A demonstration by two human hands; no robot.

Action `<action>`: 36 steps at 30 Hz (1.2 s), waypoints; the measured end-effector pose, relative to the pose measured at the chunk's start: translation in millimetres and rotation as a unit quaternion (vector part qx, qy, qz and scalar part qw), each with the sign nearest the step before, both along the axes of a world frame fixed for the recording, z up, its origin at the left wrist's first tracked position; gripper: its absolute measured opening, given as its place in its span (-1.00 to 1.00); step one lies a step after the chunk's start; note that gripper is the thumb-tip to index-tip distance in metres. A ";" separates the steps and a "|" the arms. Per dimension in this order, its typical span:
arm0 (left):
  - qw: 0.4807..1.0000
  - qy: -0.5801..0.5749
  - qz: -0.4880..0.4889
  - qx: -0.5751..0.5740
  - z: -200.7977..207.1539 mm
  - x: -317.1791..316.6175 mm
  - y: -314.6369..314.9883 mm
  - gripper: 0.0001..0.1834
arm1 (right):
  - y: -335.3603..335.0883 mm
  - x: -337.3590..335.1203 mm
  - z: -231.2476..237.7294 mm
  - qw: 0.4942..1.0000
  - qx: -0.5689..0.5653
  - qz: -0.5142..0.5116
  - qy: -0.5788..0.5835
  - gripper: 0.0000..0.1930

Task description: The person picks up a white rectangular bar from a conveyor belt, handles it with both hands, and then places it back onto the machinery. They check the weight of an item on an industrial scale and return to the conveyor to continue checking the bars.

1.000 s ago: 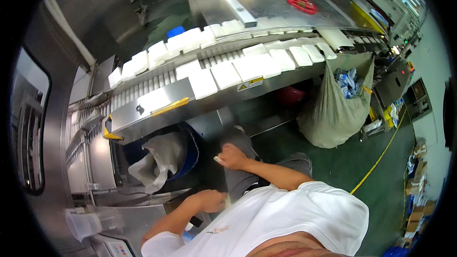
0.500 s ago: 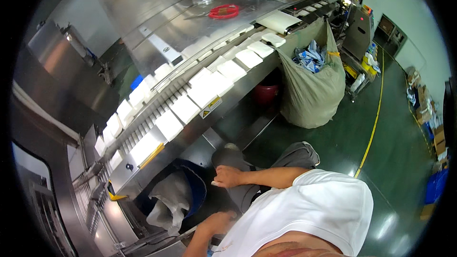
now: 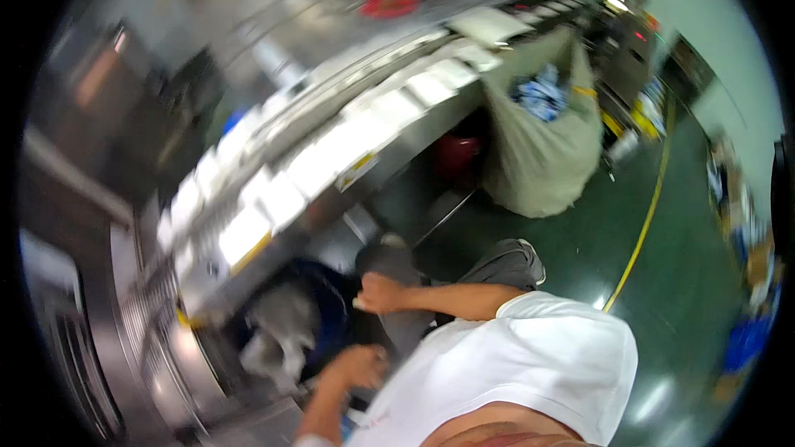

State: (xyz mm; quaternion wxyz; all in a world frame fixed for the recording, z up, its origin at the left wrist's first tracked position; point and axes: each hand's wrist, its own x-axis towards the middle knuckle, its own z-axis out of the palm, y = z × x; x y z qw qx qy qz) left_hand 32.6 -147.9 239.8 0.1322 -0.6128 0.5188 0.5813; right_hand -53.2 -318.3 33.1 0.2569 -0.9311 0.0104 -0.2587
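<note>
Running diagonally across the view, the metal conveyor (image 3: 397,149) is the biggest thing here, and its hard front edge stands close ahead of the person; a careless lean could bring a knee or forearm against it. Below its far end, a beige sack (image 3: 542,157) bulges with blue-and-white scraps piled near its mouth, so a knock could spill some onto the floor. The person's grey trouser leg (image 3: 389,261) stands just beside the blue bin (image 3: 335,314), under the near end of the line; a shifted foot could catch the bin and tip it.

From that bin a crumpled whitish sheet (image 3: 277,327) hangs over the side. Being loose and light, it could slide out or snag a passing wrist. White packets (image 3: 393,112) lie in 2 rows on the conveyor, those in the front row close together and near the edge; a brush of a sleeve could push 1 off.

The right hand (image 3: 383,293) has its fingers curled in, over the trouser leg. The left hand (image 3: 362,364), loosely bent, is near the bin, apart from the sheet. Blur hides whether either pinches anything. At the right fingertips shows a small pale bit (image 3: 358,304); I cannot tell whether it is a covering or a held scrap. If held, a slack grip could drop it.
</note>
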 end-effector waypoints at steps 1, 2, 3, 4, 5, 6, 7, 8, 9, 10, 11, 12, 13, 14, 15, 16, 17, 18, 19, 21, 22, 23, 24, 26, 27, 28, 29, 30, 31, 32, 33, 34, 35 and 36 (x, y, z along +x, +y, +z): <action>1.000 -0.011 -0.013 0.013 -19.8 7.5 -6.9 -0.60 | -2.6 3.4 0.5 0.995 -0.004 -0.003 0.099 -0.64; 0.999 -0.027 -0.036 0.028 -31.8 10.6 -17.9 -0.60 | -7.8 8.8 -20.4 0.988 0.069 -0.018 0.136 -0.66; 0.984 -0.101 -0.110 -0.099 -58.9 12.1 -1.2 -0.67 | -5.1 4.6 10.3 0.997 -0.053 0.027 0.057 -0.66; 0.943 -0.219 0.044 -0.246 -53.5 -1.7 9.3 -0.76 | -10.2 3.4 0.0 0.994 -0.038 -0.009 0.099 -0.70; 0.925 -0.249 0.054 -0.281 -64.1 -7.6 16.4 -0.81 | -8.6 3.2 17.5 0.992 -0.092 0.030 0.077 -0.75; 0.919 -0.238 0.096 -0.301 -58.5 -20.6 21.0 -0.81 | -16.6 1.4 4.8 0.992 -0.062 0.113 -0.008 -0.75; 0.903 -0.231 0.187 -0.309 -63.9 -36.9 26.0 -0.80 | -7.8 3.8 15.1 0.999 0.023 0.034 0.022 -0.74; 0.896 -0.216 0.267 -0.282 -41.4 -58.1 26.5 -0.82 | -8.7 4.9 11.4 0.997 0.035 0.064 0.018 -0.74; 0.861 -0.232 0.339 -0.300 -49.6 -78.5 39.0 -0.82 | -11.3 4.9 8.8 0.995 0.045 0.086 0.010 -0.74; 0.822 -0.245 0.403 -0.320 -66.9 -95.4 49.0 -0.83 | -13.4 4.0 10.7 0.995 0.044 0.087 0.024 -0.74; 0.779 -0.258 0.463 -0.336 -89.2 -108.7 64.0 -0.83 | -10.1 7.4 8.7 0.994 0.044 0.087 0.040 -0.74; 0.715 -0.257 0.565 -0.322 -109.8 -125.2 79.8 -0.82 | -11.1 8.1 3.4 0.993 0.036 0.106 0.030 -0.73; 0.638 -0.291 0.637 -0.321 -136.1 -143.4 97.5 -0.82 | -10.1 7.8 -0.7 0.992 0.033 0.123 0.019 -0.72; 0.560 -0.322 0.695 -0.316 -167.4 -163.1 121.5 -0.82 | -3.0 8.0 2.6 0.987 0.059 0.150 -0.001 -0.73; 0.565 -0.345 0.710 -0.243 -205.6 -180.3 153.6 -0.79 | 0.0 7.5 7.6 0.984 0.063 0.166 0.021 -0.75; 0.569 -0.362 0.719 -0.170 -233.6 -196.8 184.0 -0.75 | 4.6 7.2 12.4 0.982 0.067 0.175 0.025 -0.75; 0.536 -0.350 0.758 -0.126 -250.5 -211.2 204.4 -0.71 | 8.2 6.6 12.3 0.981 0.065 0.180 0.027 -0.76; 0.506 -0.336 0.790 -0.081 -263.9 -221.0 227.5 -0.66 | 14.9 6.6 12.4 0.978 0.070 0.191 0.038 -0.76; 0.500 -0.343 0.791 -0.077 -283.8 -229.8 250.5 -0.64 | 20.4 5.6 15.4 0.975 0.076 0.203 0.048 -0.76; 0.498 -0.353 0.788 -0.079 -314.1 -225.0 281.3 -0.58 | 27.8 4.4 17.2 0.974 0.075 0.208 0.047 -0.76; 0.506 -0.354 0.784 -0.058 -321.4 -210.6 289.1 -0.46 | 29.5 4.0 16.0 0.977 0.067 0.198 0.037 -0.75; 0.506 -0.357 0.784 -0.039 -329.7 -190.9 290.8 -0.42 | 26.9 5.6 14.1 0.982 0.053 0.179 0.024 -0.75; 0.509 -0.362 0.781 -0.023 -336.9 -164.8 291.5 -0.38 | 23.8 7.2 13.7 0.985 0.045 0.168 0.024 -0.75; 0.493 -0.329 0.805 -0.007 -353.5 -113.1 289.0 -0.32 | 20.0 1.9 13.6 0.992 0.025 0.125 0.020 -0.76; 0.480 -0.291 0.827 -0.011 -362.4 -89.9 283.3 -0.31 | 18.0 -5.5 13.9 0.996 0.016 0.084 0.027 -0.76; 0.497 -0.365 0.787 -0.031 -398.2 -92.7 310.6 -0.24 | 23.4 -5.6 21.5 0.998 0.015 0.061 0.026 -0.76; 0.502 -0.445 0.741 -0.039 -425.4 -100.6 334.9 -0.18 | 29.6 -0.9 24.4 0.996 0.039 0.078 0.002 -0.79; 0.495 -0.523 0.693 -0.032 -449.8 -115.1 356.3 -0.12 | 31.6 5.5 26.9 0.989 0.064 0.137 0.001 -0.76; 0.525 -0.451 0.718 0.071 -458.7 -105.2 347.5 -0.07 | 29.2 9.4 20.3 0.988 0.054 0.144 0.006 -0.75; 0.566 -0.389 0.719 0.103 -458.2 -85.9 348.7 -0.10 | 28.5 6.9 22.5 0.990 0.062 0.120 0.040 -0.74; 0.525 -0.499 0.687 -0.053 -460.7 -81.2 337.9 -0.14 | 26.6 7.5 24.7 0.991 0.077 0.106 0.020 -0.74; 0.543 -0.422 0.726 -0.014 -443.8 -69.5 319.0 -0.11 | 24.7 5.6 22.1 0.993 0.071 0.089 0.024 -0.75; 0.551 -0.347 0.758 0.038 -426.7 -64.0 307.7 -0.08 | 24.7 3.9 23.1 0.993 0.070 0.085 0.039 -0.74; 0.569 -0.273 0.770 0.088 -386.8 -48.8 279.4 -0.05 | 21.0 -3.0 23.3 0.993 0.070 0.073 0.057 -0.74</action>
